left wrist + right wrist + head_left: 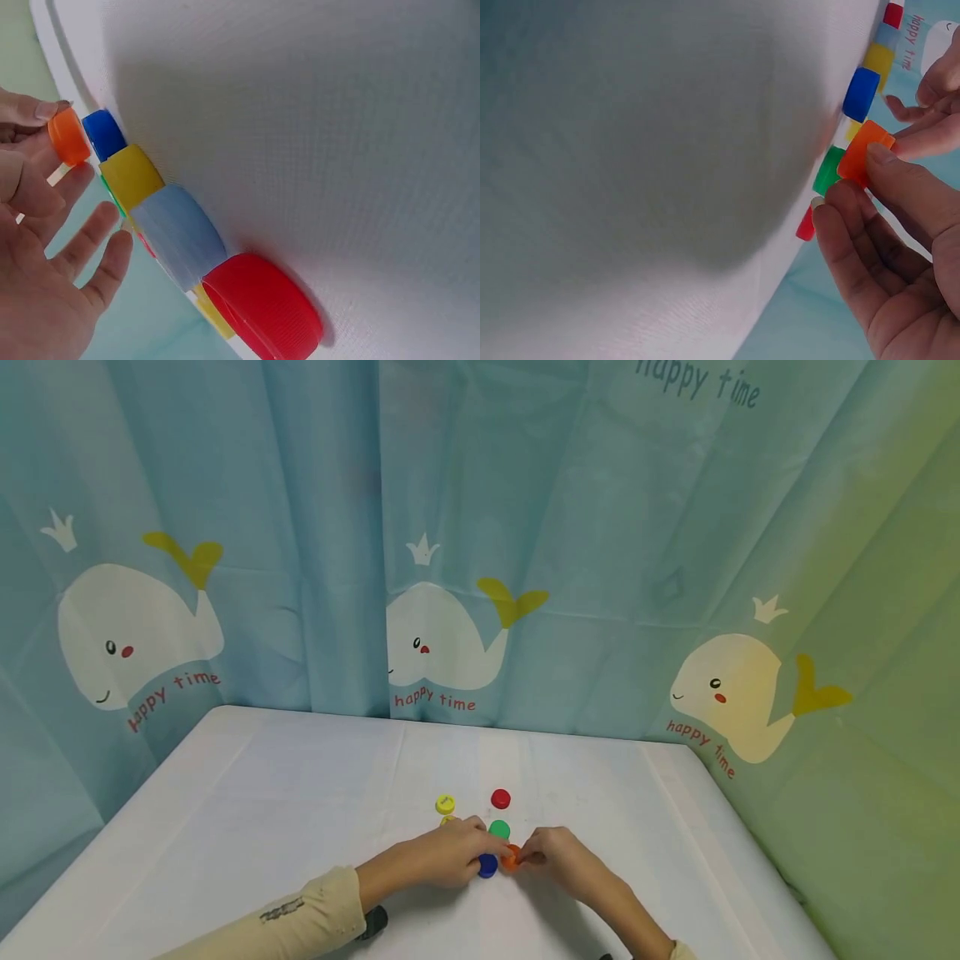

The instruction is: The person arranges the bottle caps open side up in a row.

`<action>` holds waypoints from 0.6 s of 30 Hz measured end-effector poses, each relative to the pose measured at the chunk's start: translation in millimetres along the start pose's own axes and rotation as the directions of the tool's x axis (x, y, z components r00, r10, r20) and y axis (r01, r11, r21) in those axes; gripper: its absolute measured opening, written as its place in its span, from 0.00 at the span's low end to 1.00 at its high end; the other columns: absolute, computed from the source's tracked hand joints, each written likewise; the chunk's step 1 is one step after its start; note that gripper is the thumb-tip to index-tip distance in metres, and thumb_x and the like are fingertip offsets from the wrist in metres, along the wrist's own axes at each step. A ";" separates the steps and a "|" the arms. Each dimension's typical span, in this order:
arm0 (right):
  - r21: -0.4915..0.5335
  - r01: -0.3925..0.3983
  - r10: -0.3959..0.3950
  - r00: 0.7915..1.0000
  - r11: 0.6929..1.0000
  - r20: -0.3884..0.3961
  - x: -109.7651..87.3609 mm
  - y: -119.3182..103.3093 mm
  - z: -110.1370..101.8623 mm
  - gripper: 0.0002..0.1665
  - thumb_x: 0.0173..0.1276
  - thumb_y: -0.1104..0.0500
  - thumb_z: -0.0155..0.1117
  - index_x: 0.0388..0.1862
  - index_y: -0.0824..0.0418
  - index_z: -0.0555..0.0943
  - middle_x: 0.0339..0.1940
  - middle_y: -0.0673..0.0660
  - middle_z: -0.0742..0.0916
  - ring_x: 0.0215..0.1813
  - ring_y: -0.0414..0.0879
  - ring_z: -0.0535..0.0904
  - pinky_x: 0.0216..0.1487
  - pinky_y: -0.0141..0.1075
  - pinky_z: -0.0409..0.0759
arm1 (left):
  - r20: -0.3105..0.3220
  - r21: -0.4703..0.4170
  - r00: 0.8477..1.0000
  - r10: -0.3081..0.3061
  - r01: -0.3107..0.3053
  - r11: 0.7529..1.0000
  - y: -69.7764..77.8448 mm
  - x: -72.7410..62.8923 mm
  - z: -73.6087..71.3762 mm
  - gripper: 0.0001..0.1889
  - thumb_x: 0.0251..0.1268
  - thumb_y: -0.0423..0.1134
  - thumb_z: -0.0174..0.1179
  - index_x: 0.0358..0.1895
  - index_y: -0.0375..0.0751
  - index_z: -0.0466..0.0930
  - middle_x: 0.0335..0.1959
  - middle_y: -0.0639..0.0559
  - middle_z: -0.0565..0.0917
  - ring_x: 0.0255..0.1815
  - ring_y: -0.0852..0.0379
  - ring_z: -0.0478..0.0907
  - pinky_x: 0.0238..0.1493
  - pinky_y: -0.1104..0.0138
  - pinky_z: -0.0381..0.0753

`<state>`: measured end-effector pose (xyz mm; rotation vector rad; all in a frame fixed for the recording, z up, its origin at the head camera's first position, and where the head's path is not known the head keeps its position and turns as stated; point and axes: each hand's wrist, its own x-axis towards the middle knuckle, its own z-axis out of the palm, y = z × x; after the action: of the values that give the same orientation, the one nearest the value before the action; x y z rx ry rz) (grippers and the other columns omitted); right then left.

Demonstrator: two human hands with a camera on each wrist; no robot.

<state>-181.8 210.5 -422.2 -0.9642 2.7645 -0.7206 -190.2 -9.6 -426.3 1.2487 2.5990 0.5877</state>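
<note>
My right hand [564,860] pinches an orange bottle cap [863,154] between thumb and fingertips, tilted up at the front of a group of caps. From the left, my left hand [453,850] reaches over the group, its index finger extended to the orange cap's edge and its other fingers loosely spread. Beside the orange cap is a blue cap [487,866]; behind it sits a green cap [499,830]. Under the left hand, a yellow cap [131,178], a light blue cap [178,234] and a large red cap [264,307] stand in a line, mostly hidden from the head view.
Farther back on the white table [300,793] lie another yellow cap [446,804] and a red cap [501,798]. A dark object [372,923] shows by the left sleeve. A blue curtain [465,468] with whale prints hangs behind the table.
</note>
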 end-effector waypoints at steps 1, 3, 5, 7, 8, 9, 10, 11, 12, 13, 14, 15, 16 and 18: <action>0.000 -0.004 0.004 1.000 1.000 0.003 0.0 -0.1 0.6 0.06 0.54 0.72 0.69 0.30 0.63 0.87 0.26 0.46 0.84 0.31 0.33 0.77 0.33 0.26 0.77 | 0.003 0.008 1.000 0.002 -0.002 1.000 0.1 -0.2 -0.1 0.22 0.60 0.28 0.54 0.56 0.54 0.80 0.50 0.65 0.79 0.49 0.61 0.70 0.42 0.70 0.70; -0.001 -0.009 0.009 1.000 1.000 0.005 0.2 -0.6 1.3 0.06 0.54 0.71 0.69 0.30 0.63 0.87 0.26 0.45 0.83 0.31 0.33 0.77 0.32 0.26 0.77 | 0.011 0.020 1.000 0.001 -0.001 1.000 -0.2 -0.2 0.3 0.22 0.60 0.29 0.54 0.56 0.54 0.79 0.51 0.66 0.79 0.50 0.60 0.69 0.41 0.70 0.67; -0.009 -0.007 0.007 1.000 1.000 0.004 0.6 -1.0 2.1 0.06 0.54 0.71 0.70 0.29 0.63 0.87 0.25 0.45 0.83 0.30 0.32 0.76 0.32 0.26 0.77 | 0.012 0.026 1.000 -0.005 0.004 1.000 -0.5 -0.2 1.2 0.22 0.60 0.29 0.54 0.56 0.54 0.80 0.52 0.66 0.78 0.51 0.60 0.69 0.40 0.70 0.65; -0.020 0.000 0.000 1.000 1.000 0.002 1.1 -1.6 2.5 0.05 0.54 0.70 0.70 0.29 0.62 0.87 0.25 0.44 0.83 0.30 0.32 0.76 0.32 0.26 0.76 | 0.010 0.033 1.000 -0.005 0.005 0.999 -0.8 0.0 2.8 0.22 0.60 0.29 0.55 0.56 0.54 0.80 0.53 0.66 0.78 0.51 0.60 0.69 0.40 0.69 0.64; -0.023 0.003 -0.003 1.000 1.000 0.003 1.2 -1.6 2.5 0.05 0.54 0.70 0.70 0.29 0.62 0.87 0.25 0.44 0.83 0.30 0.32 0.76 0.32 0.26 0.77 | 0.010 0.036 1.000 -0.005 0.004 0.999 -0.6 0.2 3.5 0.22 0.60 0.29 0.55 0.56 0.54 0.80 0.54 0.66 0.78 0.51 0.60 0.69 0.40 0.69 0.64; -0.025 0.004 -0.004 1.000 1.000 0.005 1.2 -1.7 2.6 0.05 0.54 0.69 0.71 0.29 0.62 0.87 0.25 0.43 0.83 0.30 0.32 0.76 0.32 0.26 0.77 | 0.010 0.040 1.000 -0.004 0.004 0.999 -0.4 0.3 4.1 0.22 0.59 0.29 0.55 0.56 0.54 0.80 0.54 0.66 0.77 0.51 0.60 0.69 0.41 0.69 0.64; -0.025 0.003 -0.003 1.000 1.000 0.010 1.3 -1.6 2.7 0.04 0.54 0.68 0.71 0.30 0.62 0.87 0.26 0.43 0.83 0.30 0.32 0.76 0.32 0.26 0.76 | 0.012 0.045 1.000 -0.006 0.005 0.999 -0.2 0.5 5.1 0.22 0.59 0.30 0.55 0.56 0.55 0.80 0.54 0.66 0.77 0.51 0.61 0.69 0.41 0.69 0.64; -0.024 0.002 -0.001 1.000 1.000 0.015 1.3 -1.7 2.6 0.04 0.54 0.68 0.71 0.30 0.62 0.87 0.26 0.43 0.83 0.31 0.32 0.77 0.32 0.26 0.76 | 0.014 0.046 1.000 -0.007 0.006 0.999 0.2 0.5 5.8 0.23 0.59 0.30 0.56 0.56 0.55 0.80 0.54 0.65 0.77 0.51 0.61 0.69 0.41 0.68 0.64; -0.023 0.001 0.000 1.000 1.000 0.021 1.2 -1.5 2.6 0.04 0.54 0.68 0.71 0.30 0.62 0.87 0.26 0.43 0.83 0.31 0.32 0.77 0.32 0.26 0.77 | 0.017 0.047 1.000 -0.010 0.009 0.999 0.4 0.6 6.6 0.23 0.59 0.30 0.56 0.56 0.55 0.79 0.55 0.65 0.77 0.51 0.61 0.69 0.41 0.68 0.63; -0.018 0.000 0.000 1.000 1.000 0.026 1.2 -1.2 2.8 0.04 0.54 0.67 0.71 0.30 0.62 0.87 0.26 0.43 0.83 0.31 0.32 0.77 0.32 0.26 0.77 | 0.020 0.049 1.000 -0.013 0.012 0.999 0.9 0.6 6.9 0.23 0.58 0.30 0.56 0.56 0.56 0.79 0.55 0.65 0.77 0.51 0.61 0.69 0.41 0.68 0.63; -0.013 -0.001 0.001 0.999 1.000 0.032 1.2 -0.9 2.9 0.03 0.54 0.67 0.71 0.30 0.61 0.87 0.26 0.43 0.83 0.31 0.32 0.77 0.32 0.26 0.77 | 0.024 0.050 1.000 -0.017 0.016 0.999 1.1 0.8 7.3 0.23 0.59 0.31 0.56 0.56 0.56 0.79 0.55 0.65 0.77 0.51 0.61 0.68 0.41 0.68 0.63; -0.006 -0.001 0.002 0.999 1.000 0.037 1.3 -0.6 3.1 0.03 0.54 0.67 0.71 0.30 0.61 0.87 0.26 0.43 0.83 0.31 0.32 0.77 0.32 0.26 0.77 | 0.025 0.052 0.999 -0.020 0.019 0.998 1.3 0.8 7.6 0.23 0.59 0.31 0.56 0.56 0.56 0.79 0.55 0.65 0.77 0.51 0.62 0.68 0.40 0.69 0.63; 0.002 -0.001 0.001 0.999 1.000 0.041 1.5 -0.3 3.3 0.03 0.54 0.67 0.71 0.30 0.62 0.87 0.26 0.43 0.83 0.31 0.32 0.77 0.32 0.26 0.77 | 0.025 0.057 0.999 -0.020 0.019 0.998 1.4 0.9 7.7 0.23 0.59 0.31 0.56 0.56 0.57 0.79 0.56 0.65 0.77 0.50 0.62 0.68 0.40 0.69 0.62; 0.014 0.001 -0.002 0.999 1.000 0.046 2.0 0.5 3.8 0.03 0.54 0.66 0.71 0.30 0.62 0.88 0.26 0.43 0.84 0.31 0.32 0.77 0.32 0.25 0.77 | 0.023 0.064 1.000 -0.018 0.017 0.998 1.7 1.0 7.4 0.23 0.58 0.31 0.56 0.56 0.56 0.80 0.57 0.65 0.76 0.50 0.62 0.68 0.39 0.69 0.62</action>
<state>-182.6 208.2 -425.7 -0.9680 2.7161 -0.7083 -187.1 -5.9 -432.2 1.2421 2.6252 0.4878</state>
